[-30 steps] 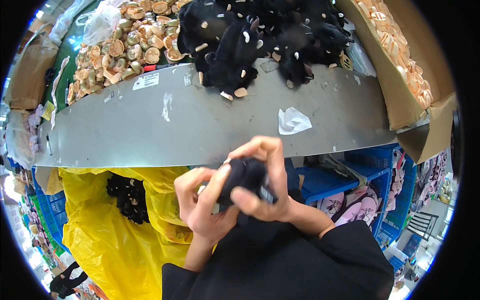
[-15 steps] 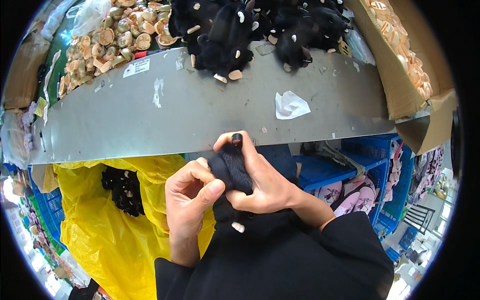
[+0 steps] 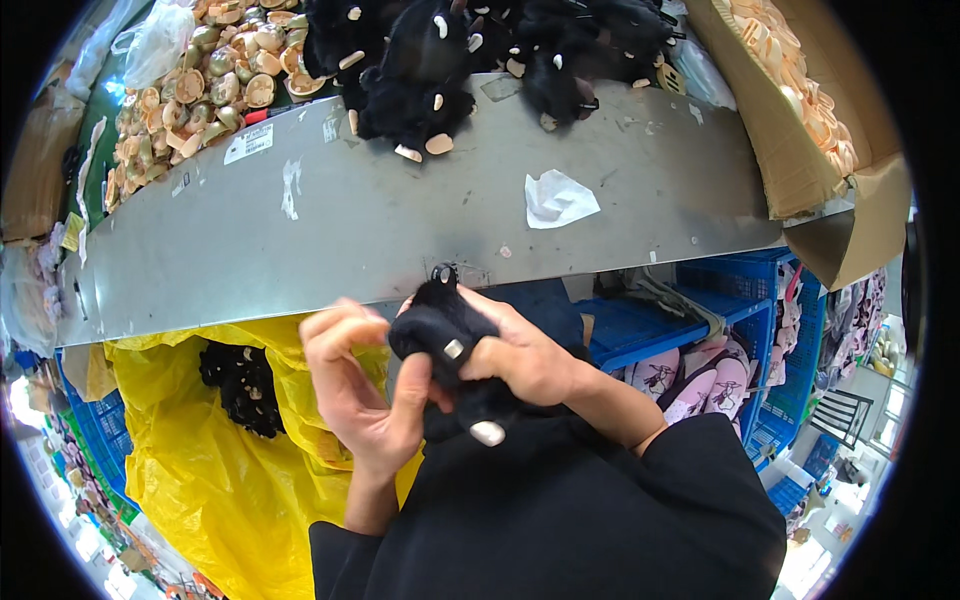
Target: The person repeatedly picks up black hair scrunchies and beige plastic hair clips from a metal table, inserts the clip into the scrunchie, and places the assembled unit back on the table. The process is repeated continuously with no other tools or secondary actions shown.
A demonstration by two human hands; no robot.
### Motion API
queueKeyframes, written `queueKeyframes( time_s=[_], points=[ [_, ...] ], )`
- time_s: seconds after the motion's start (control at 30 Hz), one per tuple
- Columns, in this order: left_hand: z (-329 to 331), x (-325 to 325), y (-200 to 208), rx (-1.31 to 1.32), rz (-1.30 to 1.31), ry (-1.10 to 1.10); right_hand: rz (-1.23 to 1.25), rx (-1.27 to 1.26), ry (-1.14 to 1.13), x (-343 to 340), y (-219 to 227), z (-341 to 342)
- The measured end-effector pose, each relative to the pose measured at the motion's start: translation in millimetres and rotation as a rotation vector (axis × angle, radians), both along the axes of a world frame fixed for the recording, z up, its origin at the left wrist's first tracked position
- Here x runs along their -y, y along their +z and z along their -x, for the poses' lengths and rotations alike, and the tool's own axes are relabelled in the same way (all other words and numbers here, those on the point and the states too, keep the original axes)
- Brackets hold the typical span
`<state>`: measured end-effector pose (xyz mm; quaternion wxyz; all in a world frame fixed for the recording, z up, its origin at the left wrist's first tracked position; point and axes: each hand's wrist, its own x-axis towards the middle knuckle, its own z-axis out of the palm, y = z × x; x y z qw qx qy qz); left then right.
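A black plush piece [image 3: 440, 315] is held up in front of my chest, near the table's front edge. My right hand [image 3: 525, 355] is closed on its right side, the thumb pressed into the fabric. My left hand [image 3: 365, 385] is at its left side, thumb against the plush; its other fingers are bent and smeared by motion, so their grip is unclear. A small black loop [image 3: 445, 272] sits on top of the piece. A small pale square [image 3: 453, 349] shows on its front, and a white oval piece [image 3: 487, 433] shows below.
Black plush pieces [image 3: 415, 85] with pale bits lie at the back of the metal table [image 3: 400, 220], beside hollow plastic shells [image 3: 215, 85]. White paper [image 3: 560, 200] lies nearer. Right: a cardboard box [image 3: 745, 110] of peach parts and blue crates [image 3: 640, 340]. Left: a yellow bag [image 3: 200, 480].
My right hand has turned the plush piece, exposing the pale square. My left fingers have moved up and left. The view has shifted slightly.
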<state>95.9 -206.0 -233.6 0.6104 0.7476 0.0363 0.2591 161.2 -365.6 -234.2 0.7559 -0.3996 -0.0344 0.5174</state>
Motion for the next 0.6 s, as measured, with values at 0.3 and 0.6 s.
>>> queueKeyframes(
  time_s=[0.3, 0.6],
  points=[
    [-17.6, -17.7, 8.1, -0.231, 0.078, -0.478, 0.07, -0.051, -0.022, 19.9, -19.0, 0.6],
    [-32.4, 17.9, 12.5, -0.334, 0.045, -0.506, -0.071, 0.433, -0.099, 43.3, -79.5, 13.9]
  ],
)
